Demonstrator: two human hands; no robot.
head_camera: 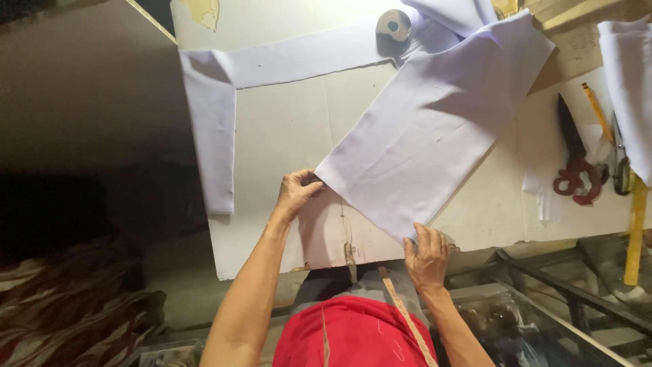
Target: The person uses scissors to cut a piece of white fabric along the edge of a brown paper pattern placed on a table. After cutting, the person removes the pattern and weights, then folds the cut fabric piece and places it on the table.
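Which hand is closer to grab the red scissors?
The right hand. It holds the pale lilac folded cloth on the side where the red-handled scissors lie; the left hand is farther away.

Folded cloth (435,129) on table (285,136); cloth strip (217,122) left; scissors (576,163) right; tape roll (394,24) behind.

Pale lilac-white folded fabric (428,129) on an off-white desk (292,129). Scissors (576,163) with red handles; yellow ruler (636,231). Red garment (353,336); maroon-and-cream striped cloth (75,306).
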